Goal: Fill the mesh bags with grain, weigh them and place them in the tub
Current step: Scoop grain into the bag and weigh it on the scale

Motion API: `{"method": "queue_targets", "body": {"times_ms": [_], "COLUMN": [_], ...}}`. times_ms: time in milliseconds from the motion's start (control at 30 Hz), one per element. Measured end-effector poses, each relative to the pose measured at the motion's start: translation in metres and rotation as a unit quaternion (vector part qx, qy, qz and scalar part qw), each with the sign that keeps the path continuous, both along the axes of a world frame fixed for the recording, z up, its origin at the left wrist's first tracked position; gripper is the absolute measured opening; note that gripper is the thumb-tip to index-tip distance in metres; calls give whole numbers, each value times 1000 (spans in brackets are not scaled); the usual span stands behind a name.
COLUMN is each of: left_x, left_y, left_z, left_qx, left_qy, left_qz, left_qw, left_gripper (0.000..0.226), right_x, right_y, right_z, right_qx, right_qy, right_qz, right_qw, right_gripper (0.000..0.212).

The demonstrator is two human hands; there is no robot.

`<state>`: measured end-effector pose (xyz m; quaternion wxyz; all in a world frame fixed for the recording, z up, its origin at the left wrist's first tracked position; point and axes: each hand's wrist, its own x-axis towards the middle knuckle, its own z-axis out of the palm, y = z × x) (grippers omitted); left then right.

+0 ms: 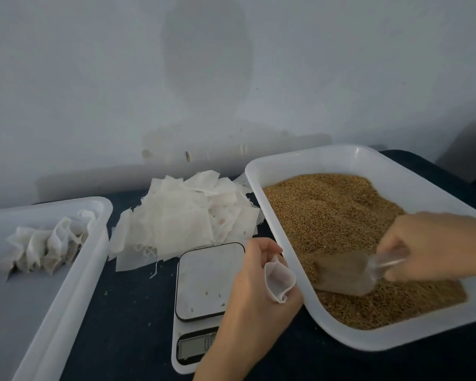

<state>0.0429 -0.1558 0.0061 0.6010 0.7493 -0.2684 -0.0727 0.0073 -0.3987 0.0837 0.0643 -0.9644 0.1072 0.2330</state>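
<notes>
Dark table (127,312) is loaded with tub (66,270), bag pile (182,215), scale (204,284), grain tray (396,336)

Scale (208,281) sits between left tub (52,292) and right grain tray (300,163), empty bags (182,215) piled behind it.

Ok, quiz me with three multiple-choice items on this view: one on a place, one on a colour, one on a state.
1. Where is the scale?
A. In the left tub
B. On the table between the two tubs
C. On the pile of bags

2. What colour is the grain?
A. Golden brown
B. White
C. Green

3. What is on the scale's platform?
A. A full bag
B. The scoop
C. No bag, only a few stray grains

Answers:
1 B, it stands between the left tub and the grain tub.
2 A, the heap is golden brown.
3 C, the left hand holds the open bag beside it.
</notes>
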Motion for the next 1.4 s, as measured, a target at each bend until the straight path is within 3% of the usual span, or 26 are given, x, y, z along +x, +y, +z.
{"method": "queue_targets", "body": {"times_ms": [200,300,433,733,867,1200,1400], "left_x": [-4,-5,-8,1,1,0,8], "left_y": [1,-1,-2,9,5,8,11], "left_z": [1,0,-1,-2,-3,-5,0], "left_qx": [-4,-5,-3,19,18,38,40], "left_qy": [18,23,23,31,34,44,39], "left_qz": [-16,-8,-1,38,29,33,36], "left_qw": [1000,1000,1000,999,999,998,998], "left_gripper": [41,41,42,43,44,45,44], "right_x": [-2,4,14,-14,-27,-40,-48], "right_y": [14,19,28,16,5,-6,-3], "right_z": [-39,-56,-65,-50,-43,-33,-19], "right_qx": [7,38,55,-37,-56,-17,124], "right_qy": [-103,-127,-163,-231,-215,-184,-255], "right_qz": [-52,-65,-76,-85,-98,-114,-121], "right_qw": [993,989,982,968,970,976,951], "right_gripper": [6,18,18,8,5,5,9]}}
